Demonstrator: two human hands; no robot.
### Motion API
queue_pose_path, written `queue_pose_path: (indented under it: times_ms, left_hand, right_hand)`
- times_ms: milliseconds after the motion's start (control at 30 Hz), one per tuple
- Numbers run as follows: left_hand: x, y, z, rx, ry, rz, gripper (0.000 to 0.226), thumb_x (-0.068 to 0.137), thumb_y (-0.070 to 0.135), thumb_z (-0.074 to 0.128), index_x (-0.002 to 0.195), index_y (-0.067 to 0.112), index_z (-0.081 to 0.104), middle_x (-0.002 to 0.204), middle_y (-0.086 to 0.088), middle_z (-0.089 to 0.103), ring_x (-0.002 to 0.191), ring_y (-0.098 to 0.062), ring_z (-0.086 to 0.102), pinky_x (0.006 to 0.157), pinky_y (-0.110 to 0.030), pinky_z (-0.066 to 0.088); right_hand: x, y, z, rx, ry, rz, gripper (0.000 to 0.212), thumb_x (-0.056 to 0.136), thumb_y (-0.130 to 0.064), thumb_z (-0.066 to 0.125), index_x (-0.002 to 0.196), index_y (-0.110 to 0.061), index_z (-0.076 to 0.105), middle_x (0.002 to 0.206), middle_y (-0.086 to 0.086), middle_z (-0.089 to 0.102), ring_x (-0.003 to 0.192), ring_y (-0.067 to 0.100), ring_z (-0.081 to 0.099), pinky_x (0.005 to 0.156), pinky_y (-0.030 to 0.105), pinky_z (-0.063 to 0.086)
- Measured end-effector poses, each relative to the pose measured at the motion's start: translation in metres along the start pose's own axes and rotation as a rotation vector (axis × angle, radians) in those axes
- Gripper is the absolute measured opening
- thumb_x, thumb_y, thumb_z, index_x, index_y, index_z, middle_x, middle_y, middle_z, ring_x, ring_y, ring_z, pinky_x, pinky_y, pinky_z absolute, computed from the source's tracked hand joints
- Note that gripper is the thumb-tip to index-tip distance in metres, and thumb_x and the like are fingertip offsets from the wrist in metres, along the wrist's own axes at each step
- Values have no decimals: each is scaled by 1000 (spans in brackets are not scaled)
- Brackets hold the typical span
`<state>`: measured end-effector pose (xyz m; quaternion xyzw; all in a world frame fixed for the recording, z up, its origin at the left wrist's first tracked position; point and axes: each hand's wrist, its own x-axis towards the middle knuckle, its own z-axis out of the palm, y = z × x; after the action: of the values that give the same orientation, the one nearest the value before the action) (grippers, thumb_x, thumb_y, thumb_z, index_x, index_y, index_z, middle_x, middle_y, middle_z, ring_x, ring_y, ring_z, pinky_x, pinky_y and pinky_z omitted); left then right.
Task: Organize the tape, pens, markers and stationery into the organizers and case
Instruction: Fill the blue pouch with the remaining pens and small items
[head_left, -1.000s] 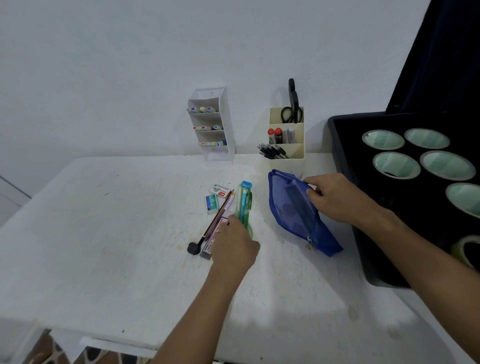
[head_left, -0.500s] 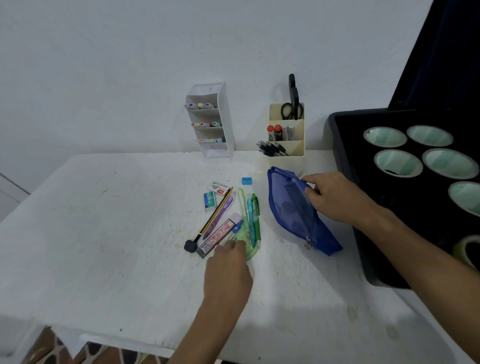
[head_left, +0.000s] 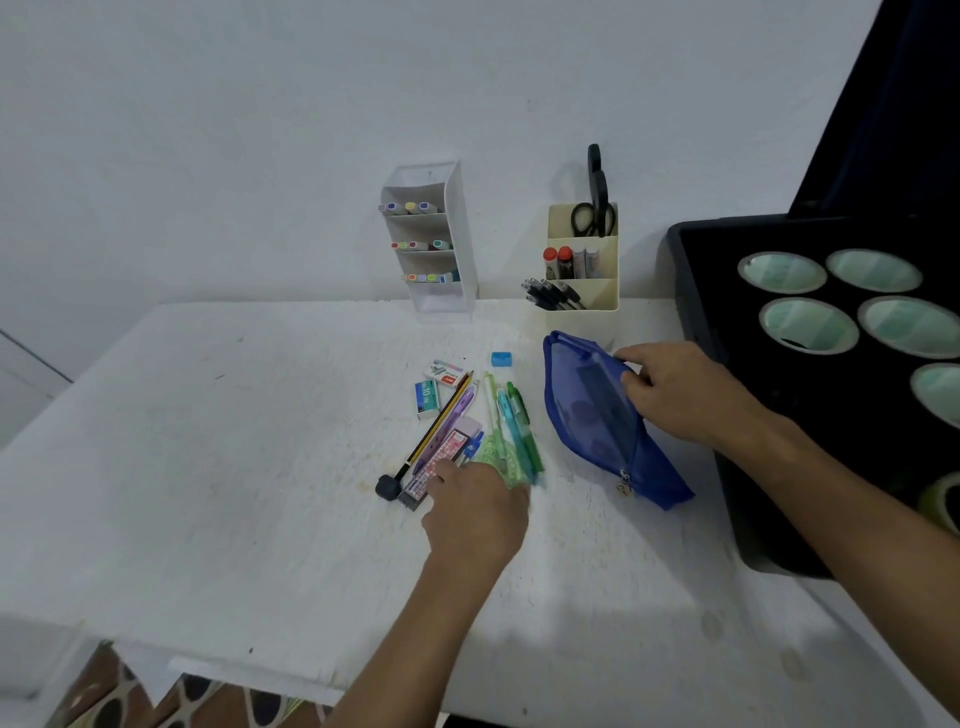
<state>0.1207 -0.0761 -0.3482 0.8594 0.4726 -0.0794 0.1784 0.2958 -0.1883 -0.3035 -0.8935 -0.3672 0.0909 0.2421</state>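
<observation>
A blue mesh pencil case (head_left: 597, 415) lies open on the white table (head_left: 208, 467). My right hand (head_left: 685, 400) pinches its upper edge and holds the mouth apart. To its left lies a loose pile: green and teal pens (head_left: 517, 428), a purple pen (head_left: 460, 413), a yellow-black pencil (head_left: 441, 426), a lead refill box (head_left: 439, 465) and a green ruler partly hidden. My left hand (head_left: 478, 512) rests palm down on the near ends of the pile, its index finger touching the lead box. Two small staple boxes (head_left: 436, 384) and a blue sharpener (head_left: 501, 358) lie just beyond.
A white tiered organizer (head_left: 462, 234) with markers and a cream organizer (head_left: 602, 296) with scissors, glue sticks and black pens stand against the wall. A black case (head_left: 727, 415) with several tape rolls (head_left: 808, 325) fills the right side. The table's near edge shows patterned floor below.
A second ago my left hand held the pens upright; it dropped them flat onto the pile, drew back, and now has moved forward onto their near ends. My right hand has stayed on the case.
</observation>
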Motion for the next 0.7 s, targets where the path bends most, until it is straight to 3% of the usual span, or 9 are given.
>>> queue_pose_path:
  times_ms: [100, 233, 300, 400, 533, 600, 700]
  left_hand:
    - [-1, 2, 4, 55, 19, 2, 60, 91, 47, 56, 134, 7, 44, 137, -13, 35, 128, -27, 37, 97, -43, 44]
    - [21, -8, -3, -97, -64, -11, 78, 81, 49, 68, 136, 4, 37, 137, -13, 42, 129, -29, 41, 102, -42, 44]
    - [27, -13, -10, -264, -99, 5, 61, 83, 36, 70, 127, 4, 44, 126, -10, 53, 119, -27, 52, 93, -34, 49]
    - [33, -21, -21, -284, -80, 49, 24, 90, 22, 58, 108, 5, 57, 99, -7, 62, 89, -22, 60, 69, -26, 46]
    - [36, -20, -41, -355, 48, 51, 22, 93, 20, 48, 97, 5, 63, 87, -9, 64, 74, -19, 60, 54, -24, 42]
    - [33, -11, -52, -423, 124, 97, 18, 93, 17, 47, 93, 4, 60, 87, -10, 63, 68, -16, 56, 54, -26, 41]
    - [30, 13, -61, -642, 81, 153, 26, 87, 16, 53, 111, 7, 59, 97, -7, 64, 76, -16, 59, 56, -25, 44]
  right_hand:
    - [0, 1, 1, -2, 5, 5, 34, 98, -24, 45, 130, -19, 56, 83, -3, 54, 61, 6, 49, 52, 20, 37]
    - [-1, 3, 1, 6, 17, -11, 32, 98, -24, 44, 126, -19, 58, 80, -5, 54, 61, 5, 50, 52, 21, 38]
    - [0, 3, 1, 10, 11, -18, 31, 98, -24, 44, 124, -19, 59, 78, -6, 54, 62, 5, 52, 53, 21, 40]
    - [0, 3, 1, 12, 9, -25, 31, 98, -25, 45, 125, -20, 59, 77, -6, 56, 64, 7, 55, 57, 25, 47]
    - [0, 3, 2, 16, 22, -34, 29, 97, -25, 45, 120, -18, 62, 72, -7, 56, 64, 11, 57, 60, 30, 51]
    - [1, 3, 2, 13, 27, -26, 28, 97, -24, 45, 116, -16, 63, 74, -4, 59, 64, 13, 58, 62, 34, 55]
    - [0, 3, 2, 27, 41, -11, 26, 97, -24, 45, 113, -16, 63, 76, -1, 61, 62, 13, 58, 58, 31, 53]
